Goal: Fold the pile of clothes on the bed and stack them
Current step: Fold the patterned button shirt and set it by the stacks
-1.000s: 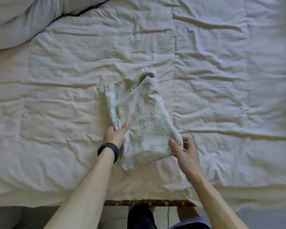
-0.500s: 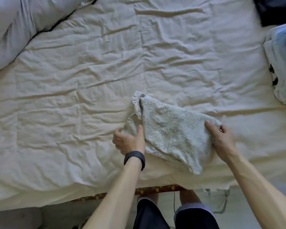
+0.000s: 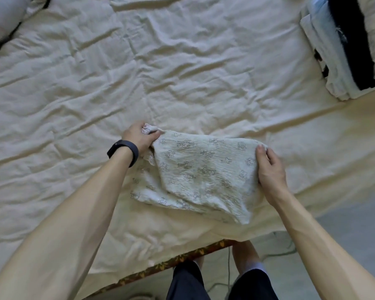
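Since a second ago the garment (image 3: 204,169) has turned from lengthwise to crosswise, and it now lies near the near edge of the bed (image 3: 95,83). The left hand (image 3: 139,137) grips its bunched end and the right hand (image 3: 268,169) pinches the opposite end, thumb on top. It looks light, soft and limp, so it would sag if lifted by one point; holding both ends seems better. A stack (image 3: 333,50) of folded clothes sits at the far right edge.

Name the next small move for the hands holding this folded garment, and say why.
Probably lift the patterned garment and carry it right onto the stack of folded clothes. It already looks folded over, the left hand grips its bunched end, the right hand grips the other, and the stack sits at the far right.
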